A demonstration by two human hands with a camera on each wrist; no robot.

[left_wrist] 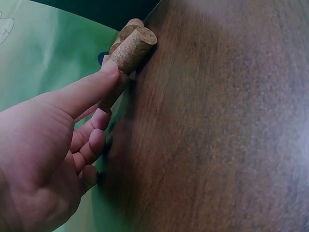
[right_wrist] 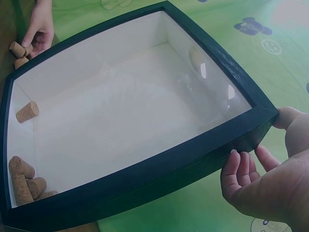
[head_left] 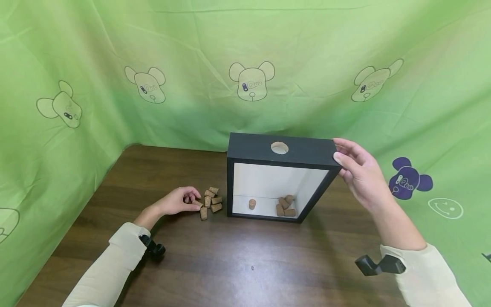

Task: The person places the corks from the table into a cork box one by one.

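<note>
Barely apart, corks [head_left: 207, 201] and box edge [head_left: 230, 187]

Black box [head_left: 251, 147] in your way near the table's [head_left: 215, 264] far edge; room in front.
Your left hand [head_left: 178, 201] has bare wood toward the left and near edges; rightward, the cork pile [head_left: 207, 202], then the box wall, block a low pass. Green curtain [head_left: 192, 119] limits far and left edges. Top hole [head_left: 279, 148] unobstructed from above; your right hand [head_left: 361, 171] occupies the box's top right corner.
</note>
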